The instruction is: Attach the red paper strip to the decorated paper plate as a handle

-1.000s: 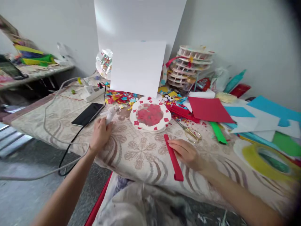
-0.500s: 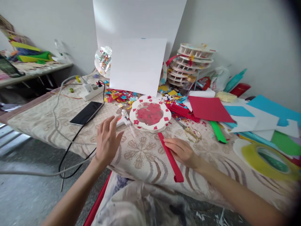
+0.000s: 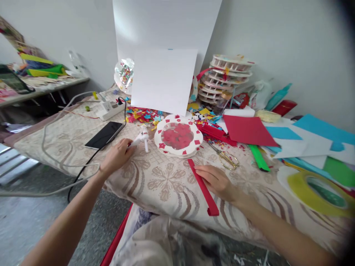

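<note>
My left hand is closed around the handle of a white hot glue gun, its front end tipped down toward the tablecloth. Fingers of my right hand press together on the left edge of a narrow red paper strip. The strip lies slanting on the cloth, and its near end is curled. Just beyond the strip's far end sits a white scalloped disc with red pieces around its rim and red shapes under a clear middle. Gold-handled scissors rest to the right of it.
A phone and a power strip with cables lie at left. Colourful cut-paper scraps spread behind the disc. A tiered white model, coloured paper sheets and a yellow tape roll occupy the right side.
My left hand has moved from open above the table to a grip on the glue gun, which has turned and shifted slightly left. My right hand stays at the red strip.
</note>
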Demonstrator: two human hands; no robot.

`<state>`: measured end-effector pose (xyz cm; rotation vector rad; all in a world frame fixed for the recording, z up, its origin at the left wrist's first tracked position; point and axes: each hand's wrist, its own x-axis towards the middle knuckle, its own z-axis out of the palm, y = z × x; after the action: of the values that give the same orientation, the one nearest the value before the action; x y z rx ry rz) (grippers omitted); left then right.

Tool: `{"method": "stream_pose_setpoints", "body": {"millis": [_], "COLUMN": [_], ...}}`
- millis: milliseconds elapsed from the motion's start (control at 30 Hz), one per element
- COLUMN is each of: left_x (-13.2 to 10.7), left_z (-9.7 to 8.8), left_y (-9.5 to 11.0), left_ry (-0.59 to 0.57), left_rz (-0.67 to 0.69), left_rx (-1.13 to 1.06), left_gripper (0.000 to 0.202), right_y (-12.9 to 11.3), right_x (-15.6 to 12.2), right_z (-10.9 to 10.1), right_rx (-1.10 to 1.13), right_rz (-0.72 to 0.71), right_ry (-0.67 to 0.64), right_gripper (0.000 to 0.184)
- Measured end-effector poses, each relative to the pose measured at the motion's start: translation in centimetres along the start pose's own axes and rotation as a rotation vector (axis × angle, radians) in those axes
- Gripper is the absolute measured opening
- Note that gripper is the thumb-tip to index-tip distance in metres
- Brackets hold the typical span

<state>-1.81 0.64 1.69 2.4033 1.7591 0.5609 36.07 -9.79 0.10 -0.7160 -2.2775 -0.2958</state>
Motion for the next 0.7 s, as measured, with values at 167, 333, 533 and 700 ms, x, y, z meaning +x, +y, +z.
{"method": "stream_pose_setpoints", "body": {"millis": [167,333,533,700], "left_x": [1.0,1.5,1.9,2.8], "left_z": [-0.3,-0.2,-0.2,-0.2], "left_y": [-1.5,-1.9,-1.7,-1.9], "left_ry": [-0.004,0.023,0.017,-0.032], "left_rz": [0.022,0.019,0.031,0.073], "left_rx": [-0.044,-0.019,0.006,-0.006], "left_gripper": [0.035,0.028,0.023,0.026], "right_y": [0.0,-0.3,-0.1,0.0], "right_x": [0.0,0.2,-0.1,-0.2], "right_z": [0.1,-0.1,0.1,0.3], "right_rx": [0.015,0.027,0.037,0.030], "right_rz": [0.014,0.040,0.045,0.046], "right_ry": [-0.006,-0.008,-0.009,-0.020], "right_gripper": [0.026,0.028,0.029,0.026]}}
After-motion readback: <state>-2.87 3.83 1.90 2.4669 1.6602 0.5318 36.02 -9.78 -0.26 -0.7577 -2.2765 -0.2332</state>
